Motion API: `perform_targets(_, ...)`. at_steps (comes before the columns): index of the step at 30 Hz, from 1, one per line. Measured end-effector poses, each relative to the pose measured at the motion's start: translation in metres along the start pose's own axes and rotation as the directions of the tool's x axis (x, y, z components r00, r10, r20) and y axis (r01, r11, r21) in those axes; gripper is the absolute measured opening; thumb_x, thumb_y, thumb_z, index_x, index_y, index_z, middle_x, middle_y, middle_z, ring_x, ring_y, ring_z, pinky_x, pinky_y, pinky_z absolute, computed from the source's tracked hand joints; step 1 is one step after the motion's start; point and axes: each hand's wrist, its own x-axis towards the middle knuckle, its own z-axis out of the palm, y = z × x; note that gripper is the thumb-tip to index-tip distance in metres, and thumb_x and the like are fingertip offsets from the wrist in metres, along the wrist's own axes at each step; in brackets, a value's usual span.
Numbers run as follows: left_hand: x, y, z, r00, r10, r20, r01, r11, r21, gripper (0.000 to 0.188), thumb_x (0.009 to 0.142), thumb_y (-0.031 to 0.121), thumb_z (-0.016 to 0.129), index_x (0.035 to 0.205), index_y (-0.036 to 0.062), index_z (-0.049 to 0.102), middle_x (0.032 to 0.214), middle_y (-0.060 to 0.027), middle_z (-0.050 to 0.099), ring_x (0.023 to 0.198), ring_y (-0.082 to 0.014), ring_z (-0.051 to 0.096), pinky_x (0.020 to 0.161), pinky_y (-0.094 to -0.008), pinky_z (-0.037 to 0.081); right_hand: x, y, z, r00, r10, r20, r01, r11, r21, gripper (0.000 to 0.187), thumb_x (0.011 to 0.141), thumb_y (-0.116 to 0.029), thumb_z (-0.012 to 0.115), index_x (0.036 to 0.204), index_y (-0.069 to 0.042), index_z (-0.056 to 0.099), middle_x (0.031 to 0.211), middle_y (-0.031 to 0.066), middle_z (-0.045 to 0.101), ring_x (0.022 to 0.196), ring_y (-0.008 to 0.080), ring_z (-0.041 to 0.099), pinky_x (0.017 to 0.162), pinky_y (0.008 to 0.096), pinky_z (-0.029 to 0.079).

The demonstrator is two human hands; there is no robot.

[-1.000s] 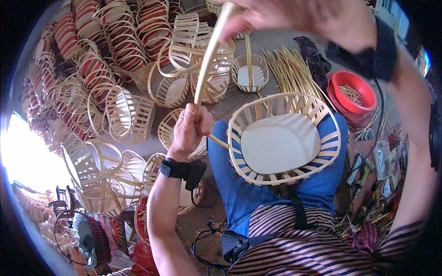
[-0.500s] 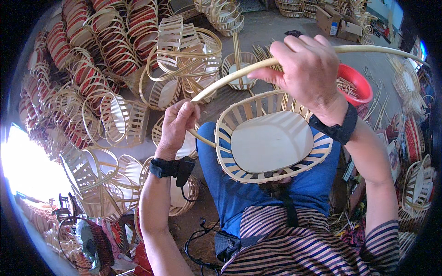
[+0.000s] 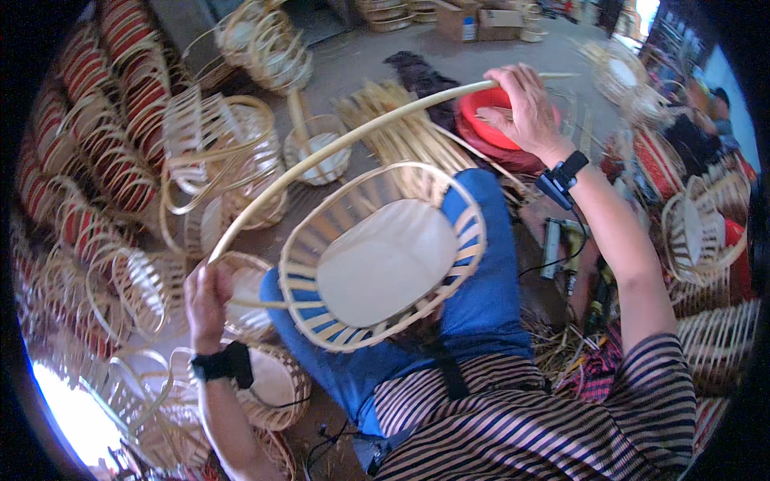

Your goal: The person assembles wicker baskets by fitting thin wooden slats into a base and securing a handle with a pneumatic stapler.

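Note:
An oval slatted basket [image 3: 385,264] with a pale flat base rests tilted across my lap on my blue-trousered thighs. Over it arches a long pale cane strip [image 3: 345,136]. My left hand [image 3: 207,305] is closed on the strip's lower end, left of the basket. From that hand a short straight piece runs back to the basket's left wall; whether it is the same strip is not clear. Far right, my right hand [image 3: 523,112] is around the strip near its other end, which sticks out past the fingers.
A bundle of thin sticks [image 3: 393,132] lies beyond the basket. Behind my right hand stands a red basin [image 3: 489,120]. Stacked red-banded baskets [image 3: 128,104] fill the left, with loose handled baskets [image 3: 321,152] nearer. Cardboard boxes [image 3: 497,22] sit at the back.
My hands have moved apart, the left down and leftward, the right outward along the strip toward its far end. The view has turned, and the basket appears further left and more tilted.

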Motion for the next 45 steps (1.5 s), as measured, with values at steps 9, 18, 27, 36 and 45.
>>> perform_targets(9,-0.012,0.015,-0.008,0.897,0.442,-0.006,-0.308,0.635,0.708,0.027,0.088,0.024,0.033,0.068,0.0073,0.037,0.061,-0.0013,0.034,0.050,-0.0091,0.032,0.048,-0.0210,0.029,-0.066,0.051,0.000,0.946,0.323,0.018,-0.323,0.946,0.025,0.027,0.069,-0.029,0.062,0.072,-0.007,0.046,0.064,0.0065,0.052,0.066,0.0242,0.052,0.061,0.0372,0.037)
perform_targets(18,0.037,0.107,0.056,0.952,0.301,0.061,-0.250,0.643,0.724,0.043,0.082,0.029,0.039,0.114,0.0011,0.041,0.103,-0.0106,0.045,0.095,-0.0181,0.043,0.082,-0.0294,0.033,-0.033,0.045,-0.002,0.942,0.265,-0.204,-0.256,0.964,0.070,0.030,0.064,-0.033,0.065,0.069,-0.009,0.047,0.052,0.0025,0.049,0.050,0.0217,0.050,0.049,0.0330,0.037)
perform_targets(27,0.089,0.134,0.239,0.789,0.435,0.434,-0.549,0.183,0.815,0.024,0.077,0.018,0.053,0.099,0.0064,0.053,0.075,-0.0094,0.055,0.067,-0.0164,0.053,0.060,-0.0254,0.040,-0.010,0.048,-0.005,0.927,0.194,-0.319,-0.175,0.981,0.088,0.035,0.063,-0.039,0.064,0.068,-0.010,0.046,0.052,0.0039,0.049,0.049,0.0224,0.050,0.048,0.0323,0.038)
perform_targets(36,0.092,0.141,0.240,0.814,0.519,0.260,-0.495,0.386,0.779,0.017,0.079,0.014,0.051,0.090,0.0012,0.056,0.071,-0.0028,0.056,0.067,-0.0062,0.048,0.063,-0.0183,0.039,-0.032,-0.016,0.054,0.630,0.758,-0.169,-0.471,0.547,0.692,0.031,0.072,-0.032,0.062,0.065,-0.005,0.047,0.049,0.0003,0.042,0.046,0.0083,0.038,0.043,0.0226,0.032)
perform_targets(45,0.095,0.147,0.233,0.645,0.707,0.289,-0.548,0.164,0.820,0.017,0.075,0.024,0.054,0.086,0.0125,0.060,0.064,-0.0058,0.058,0.057,-0.0191,0.057,0.053,-0.0271,0.042,-0.028,-0.067,0.082,0.601,0.646,0.471,-0.231,-0.424,0.876,0.025,0.074,-0.029,0.061,0.069,-0.009,0.046,0.054,-0.0068,0.037,0.045,0.0011,0.030,0.042,0.0168,0.023)
